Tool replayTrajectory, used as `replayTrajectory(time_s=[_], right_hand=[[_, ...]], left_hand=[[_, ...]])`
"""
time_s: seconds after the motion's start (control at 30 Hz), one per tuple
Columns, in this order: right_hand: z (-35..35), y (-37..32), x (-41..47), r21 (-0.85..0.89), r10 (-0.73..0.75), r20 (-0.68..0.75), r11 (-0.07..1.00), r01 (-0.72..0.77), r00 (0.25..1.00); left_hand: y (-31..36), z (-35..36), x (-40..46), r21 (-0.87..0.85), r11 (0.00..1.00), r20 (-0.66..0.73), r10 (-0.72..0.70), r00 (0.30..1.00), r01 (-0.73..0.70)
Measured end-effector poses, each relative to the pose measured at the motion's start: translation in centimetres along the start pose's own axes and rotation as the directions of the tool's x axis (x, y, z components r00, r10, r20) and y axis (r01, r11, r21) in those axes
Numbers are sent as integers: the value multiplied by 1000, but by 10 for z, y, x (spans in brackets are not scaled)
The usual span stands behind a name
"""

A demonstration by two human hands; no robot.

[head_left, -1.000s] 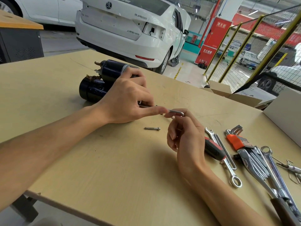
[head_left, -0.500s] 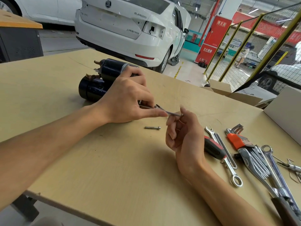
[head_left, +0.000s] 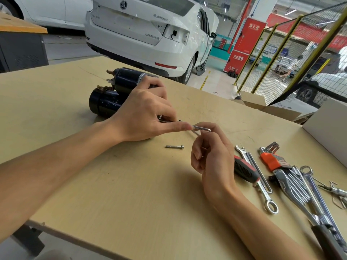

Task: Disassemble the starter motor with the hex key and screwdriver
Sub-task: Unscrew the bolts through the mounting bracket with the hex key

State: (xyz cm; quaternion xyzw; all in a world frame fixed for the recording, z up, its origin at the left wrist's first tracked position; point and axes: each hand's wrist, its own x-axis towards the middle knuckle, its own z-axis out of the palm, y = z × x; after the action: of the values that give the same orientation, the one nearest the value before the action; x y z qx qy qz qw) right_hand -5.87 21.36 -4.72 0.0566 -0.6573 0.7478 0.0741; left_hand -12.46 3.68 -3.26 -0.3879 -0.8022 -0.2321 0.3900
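Observation:
The black starter motor (head_left: 107, 100) lies on the wooden table (head_left: 131, 184), far left of centre. My left hand (head_left: 144, 113) rests over its near end, fingers on the motor, thumb steadying the shaft of a silver hex key (head_left: 201, 128). My right hand (head_left: 212, 152) pinches the bent end of that key between finger and thumb. The key's tip and the motor's end are hidden behind my left hand. One loose bolt (head_left: 174, 146) lies on the table just below the hands. The red-and-black screwdriver (head_left: 244, 170) lies right of my right wrist.
Right of the hands lie a combination spanner (head_left: 262, 192), an orange-holdered hex key set (head_left: 271, 159), several more spanners (head_left: 300, 186) and pliers (head_left: 336, 190). Cardboard boxes (head_left: 281, 109) stand at the far right edge. A white car (head_left: 146, 29) is parked beyond the table.
My right hand has rotated the hex key: its bent end went from lying across my fingers to pointing away half a second ago, then back to level on top now. My left hand stayed put.

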Motion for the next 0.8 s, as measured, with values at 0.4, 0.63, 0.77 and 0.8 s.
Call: replayTrajectory(time_s=[0.4,0.63,0.77,0.8], right_hand=[[1,-1,2,111,73,56,991,-79,996],[-1,0,1,42,11,47,999,-13,999],[-1,0,1,6,12,2,1000,-12,1000],[0,0,1,6,22,-12,1000,-22,1000]], left_hand=[[0,0,0,34,999,6,28,1000,-28],[-1,0,0,26,1000,3,4,1000,-4],[-1,0,0,27,1000,3,13,1000,-13],[-1,0,0,26,1000,3,11,1000,-11]])
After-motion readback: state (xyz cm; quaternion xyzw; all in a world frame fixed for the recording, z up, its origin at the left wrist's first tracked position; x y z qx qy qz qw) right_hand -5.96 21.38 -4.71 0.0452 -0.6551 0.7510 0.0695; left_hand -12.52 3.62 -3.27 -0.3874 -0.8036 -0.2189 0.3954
